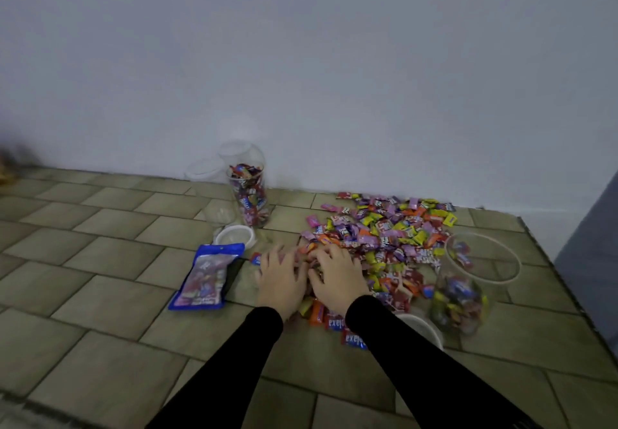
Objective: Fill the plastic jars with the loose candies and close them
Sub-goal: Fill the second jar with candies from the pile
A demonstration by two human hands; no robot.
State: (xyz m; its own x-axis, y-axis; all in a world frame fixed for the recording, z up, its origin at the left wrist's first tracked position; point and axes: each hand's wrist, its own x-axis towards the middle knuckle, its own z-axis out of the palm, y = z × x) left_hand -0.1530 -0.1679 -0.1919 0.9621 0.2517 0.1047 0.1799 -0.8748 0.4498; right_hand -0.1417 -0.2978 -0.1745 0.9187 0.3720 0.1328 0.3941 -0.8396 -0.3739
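A heap of loose wrapped candies [388, 234] lies on the tiled floor right of centre. My left hand [282, 276] and my right hand [337, 278] rest side by side, palms down, on the near left edge of the heap, fingers spread over candies. A clear plastic jar [481, 261] stands to the right, partly filled with candies, its mouth open. Another clear jar [249, 194] near the wall is filled with candies. A white lid [234, 236] lies in front of it. A second white lid [423, 326] shows behind my right sleeve.
A blue candy bag [207, 276] lies on the floor left of my hands. Two empty clear jars [214, 167] stand by the white wall behind the filled jar. The floor mat ends at the right, beside a grey surface [588, 244].
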